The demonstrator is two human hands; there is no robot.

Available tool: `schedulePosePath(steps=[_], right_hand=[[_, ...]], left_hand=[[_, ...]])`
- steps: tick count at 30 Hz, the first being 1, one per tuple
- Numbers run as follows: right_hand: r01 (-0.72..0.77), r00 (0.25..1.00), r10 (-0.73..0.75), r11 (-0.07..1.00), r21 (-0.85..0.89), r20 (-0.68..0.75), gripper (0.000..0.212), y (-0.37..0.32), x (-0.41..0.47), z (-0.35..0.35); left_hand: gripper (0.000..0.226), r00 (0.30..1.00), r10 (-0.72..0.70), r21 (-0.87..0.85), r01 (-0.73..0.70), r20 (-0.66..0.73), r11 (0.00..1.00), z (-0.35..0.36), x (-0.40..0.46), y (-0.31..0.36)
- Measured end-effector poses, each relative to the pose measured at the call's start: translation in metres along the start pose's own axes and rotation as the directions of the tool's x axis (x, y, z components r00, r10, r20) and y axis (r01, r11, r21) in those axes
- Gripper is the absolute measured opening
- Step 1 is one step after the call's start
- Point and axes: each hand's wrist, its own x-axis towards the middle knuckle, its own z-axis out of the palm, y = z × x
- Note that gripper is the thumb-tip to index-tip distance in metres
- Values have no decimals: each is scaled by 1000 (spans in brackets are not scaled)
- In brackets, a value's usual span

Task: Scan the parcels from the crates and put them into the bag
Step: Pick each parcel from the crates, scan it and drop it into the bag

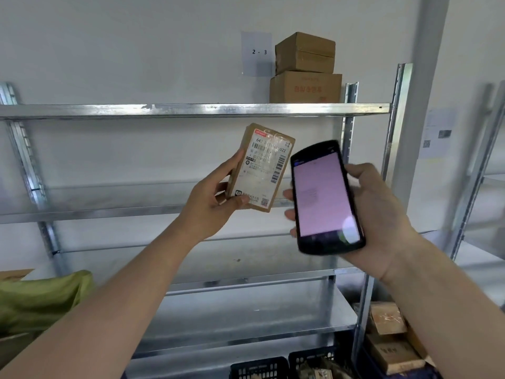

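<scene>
A green bag (41, 299) is being cut off by the left edge of the frame, with a brown carton corner (15, 274) just showing behind it. A small brown parcel (261, 166) is being held up in front of a galvanised metal shelving unit (191, 110) by the left hand (216, 195), the thumb pressed on the lower label and the fingers curled round the far side, mostly hidden. The parcel is being tilted slightly to the right, its white shipping label turned to the camera; "642" and "022" can be read, while the barcodes, QR code and smaller print are too blurred to make out. Just beside it, a black handheld scanner (326, 198) is being gripped by the right hand (379, 214), fingertips wrapped round its left edge; its pinkish screen is lit, and the text on it cannot be read. The parcel's lower right corner is being partly overlapped by the scanner. On the top shelf, two cardboard boxes (305, 69) are being kept stacked, red print on the lower one illegible, beside a wall sheet (257, 53) marked "2 - 3". At the bottom edge, black crates (284, 366) are being cropped, their contents indistinct. Further brown parcels (388, 340) are being partly hidden at lower right by the right forearm.
</scene>
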Motion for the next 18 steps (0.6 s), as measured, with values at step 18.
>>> schedulePosePath(steps=[18], right_hand=[[-207,960,204,978,-5,192,61,25,-11,11]], left_hand=[[95,999,44,97,-44,0,994,-25,20,-24]])
